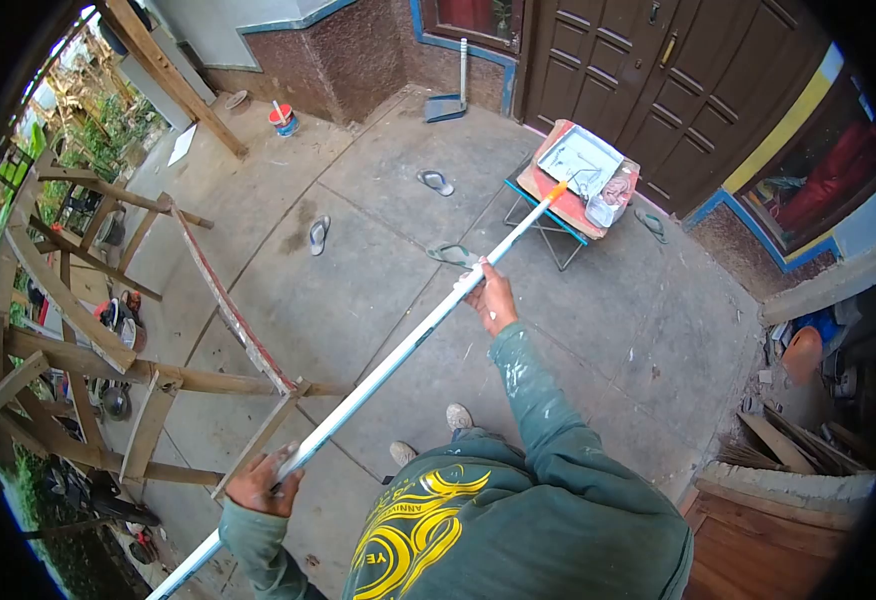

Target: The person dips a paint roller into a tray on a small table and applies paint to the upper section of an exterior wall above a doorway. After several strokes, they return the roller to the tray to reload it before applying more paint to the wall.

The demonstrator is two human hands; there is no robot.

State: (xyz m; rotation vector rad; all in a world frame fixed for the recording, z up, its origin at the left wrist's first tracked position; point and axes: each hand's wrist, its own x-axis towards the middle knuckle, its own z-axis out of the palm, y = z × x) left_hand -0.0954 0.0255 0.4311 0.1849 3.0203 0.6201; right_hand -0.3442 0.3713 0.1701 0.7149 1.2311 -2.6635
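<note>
A long white paint roller pole (388, 382) slants from the lower left up to the right across my body. My left hand (263, 484) is wrapped round its lower part. Farther up, my right hand (492, 300) grips the same pole, with white smears on its fingers. The orange roller handle (557, 192) sits at the pole's far end, its wire frame reaching over a paint tray (601, 143) with white and grey paint. The roller head is hard to make out. Beneath the tray is a folding stool (529, 184), with a crumpled plastic bag (605, 208) beside the tray.
A wooden frame (148, 425) of beams stands at the left. Sandals (320, 235) lie scattered on the concrete floor. A dustpan (446, 108) and a red bucket (283, 122) are near the far wall. Brown double doors (658, 90) rise behind the stool. Boards (773, 440) lie at right.
</note>
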